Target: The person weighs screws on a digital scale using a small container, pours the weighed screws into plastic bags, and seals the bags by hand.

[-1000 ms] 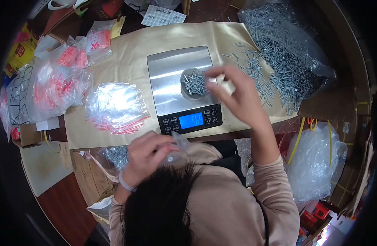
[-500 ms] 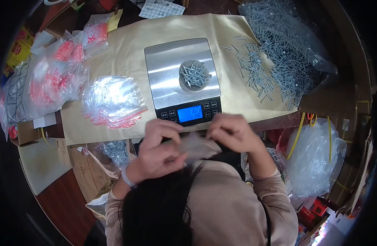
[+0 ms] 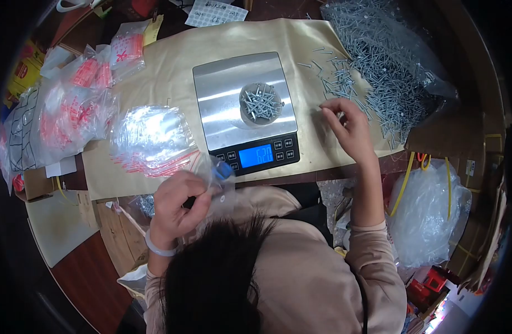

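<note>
Head view. Scale (image 3: 211,125) at centre of gold mat (image 3: 317,158); display (image 3: 256,156) lit blue, digits appear to read 620, decimal point unclear. On the pan: round dish (image 3: 257,124) heaped with screws (image 3: 261,103). Left hand (image 3: 177,201), near edge, pinches small clear bag (image 3: 221,195); blue patch visible at its upper part. Right hand (image 3: 349,125) above mat, fingers bent, near loose screws (image 3: 342,83); grip contents indeterminate. Far right: large plastic bag (image 3: 442,83), screws spilling out. Left of scale: stacked clear bags (image 3: 150,133), red-edged.
</note>
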Motion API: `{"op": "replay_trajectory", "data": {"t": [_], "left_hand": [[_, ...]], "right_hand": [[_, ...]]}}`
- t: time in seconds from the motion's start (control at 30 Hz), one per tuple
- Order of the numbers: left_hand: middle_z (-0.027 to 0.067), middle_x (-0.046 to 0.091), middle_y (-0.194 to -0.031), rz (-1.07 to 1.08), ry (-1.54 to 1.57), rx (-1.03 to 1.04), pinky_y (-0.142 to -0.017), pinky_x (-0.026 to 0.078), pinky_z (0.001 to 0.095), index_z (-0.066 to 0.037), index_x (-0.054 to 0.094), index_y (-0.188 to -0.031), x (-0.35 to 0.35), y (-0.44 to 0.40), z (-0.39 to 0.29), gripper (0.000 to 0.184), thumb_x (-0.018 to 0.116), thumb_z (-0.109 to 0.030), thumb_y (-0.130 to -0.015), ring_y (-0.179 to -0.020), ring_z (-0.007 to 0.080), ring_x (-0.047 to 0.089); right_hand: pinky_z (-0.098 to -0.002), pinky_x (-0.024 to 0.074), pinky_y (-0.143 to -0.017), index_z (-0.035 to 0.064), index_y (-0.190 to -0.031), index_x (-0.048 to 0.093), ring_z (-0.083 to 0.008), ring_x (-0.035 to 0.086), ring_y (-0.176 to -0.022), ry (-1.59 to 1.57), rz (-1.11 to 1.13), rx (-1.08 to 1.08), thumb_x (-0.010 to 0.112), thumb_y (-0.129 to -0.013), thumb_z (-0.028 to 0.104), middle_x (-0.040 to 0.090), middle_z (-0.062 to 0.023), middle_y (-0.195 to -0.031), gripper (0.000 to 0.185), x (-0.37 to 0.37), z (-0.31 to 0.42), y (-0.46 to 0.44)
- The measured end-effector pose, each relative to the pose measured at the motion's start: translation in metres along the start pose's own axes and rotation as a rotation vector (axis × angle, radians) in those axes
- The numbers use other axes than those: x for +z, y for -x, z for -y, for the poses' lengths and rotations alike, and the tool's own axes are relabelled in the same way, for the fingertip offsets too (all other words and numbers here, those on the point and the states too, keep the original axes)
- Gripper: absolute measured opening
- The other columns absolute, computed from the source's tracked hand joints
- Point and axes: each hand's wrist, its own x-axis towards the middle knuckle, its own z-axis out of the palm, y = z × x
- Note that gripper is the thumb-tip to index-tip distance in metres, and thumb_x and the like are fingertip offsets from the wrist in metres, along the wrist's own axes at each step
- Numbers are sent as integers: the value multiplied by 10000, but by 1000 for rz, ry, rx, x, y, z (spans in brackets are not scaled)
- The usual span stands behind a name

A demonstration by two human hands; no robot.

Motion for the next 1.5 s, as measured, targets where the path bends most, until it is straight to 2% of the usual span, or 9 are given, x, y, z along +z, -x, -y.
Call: {"op": "replay_trajectory", "data": {"t": [0.13, 0.33, 0.53, 0.63, 0.83, 1.0, 1.13, 1.23, 1.5], "left_hand": [[62, 564, -596, -131, -88, 85, -459, 408, 263, -21, 566, -750, 6, -2, -1, 112, 665, 29, -734, -477, 173, 534], [70, 574, -617, -175, -55, 75, -473, 423, 263, -19, 573, -782, 8, -3, -1, 131, 665, 58, -730, -500, 175, 553], [110, 604, -788, -105, -129, 50, -506, 449, 269, 1, 604, -828, 8, -10, 5, 117, 674, 53, -750, -600, 168, 574], [125, 599, -880, -61, -41, -66, -580, 447, 248, 9, 594, -844, 16, -14, -5, 116, 648, 68, -760, -695, 160, 560], [107, 582, -946, -67, -62, -40, -545, 430, 212, 0, 605, -858, 13, -18, -5, 111, 651, 56, -774, -662, 101, 535], [103, 565, -956, -32, -85, -23, -537, 428, 215, 5, 625, -868, 10, -35, -3, 97, 658, 39, -783, -653, 98, 531], [106, 533, -933, -9, -119, 57, -554, 447, 249, 4, 640, -883, 25, -54, 4, 114, 657, 41, -776, -663, 146, 548], [110, 498, -905, -26, -233, 105, -571, 464, 285, -5, 644, -886, 36, -61, 2, 136, 654, 52, -762, -675, 193, 560], [104, 485, -894, -176, -311, 232, -526, 448, 307, -35, 639, -917, 51, -70, 9, 209, 653, 36, -721, -630, 197, 535]], "right_hand": [[-340, 468, -652, 36, -889, 648, -252, 602, -760, 169, -91, -98, 668, -790, 107, 618, -125, -837, 123, 13, -28, -49], [-421, 451, -783, 54, -837, 648, -325, 560, -883, 509, -118, -118, 692, -771, 172, 584, -140, -870, 142, 42, -41, -105], [-353, 450, -746, 26, -930, 625, -244, 582, -899, 55, 104, -86, 716, -769, 198, 607, -112, -914, 252, 19, 24, -84], [-361, 411, -865, 48, -1129, 573, -231, 559, -1037, -146, 266, -251, 747, -750, 274, 588, -116, -1075, 474, 21, 47, -64], [-507, 159, -1061, 80, -1363, 332, -309, 471, -1198, 144, 111, -401, 789, -664, 432, 504, -159, -1277, 906, 74, 28, -27], [-278, 452, -867, 36, -1217, 423, -186, 566, -1058, -448, 162, -151, 852, -628, 133, 568, -116, -1123, 735, 58, 46, -30], [-255, 444, -840, 43, -1150, 518, -128, 548, -945, -703, 436, -168, 784, -618, 35, 548, -41, -1036, 595, 25, 72, -45], [-298, 427, -932, 28, -1110, 584, -167, 535, -1063, -460, 574, -293, 745, -598, -13, 541, -61, -1113, 539, 7, 87, -55], [-324, 483, -723, 110, -1131, 624, -221, 574, -903, -17, 475, -565, 648, -561, -29, 541, -83, -1071, 587, 4, 121, -56]]}}
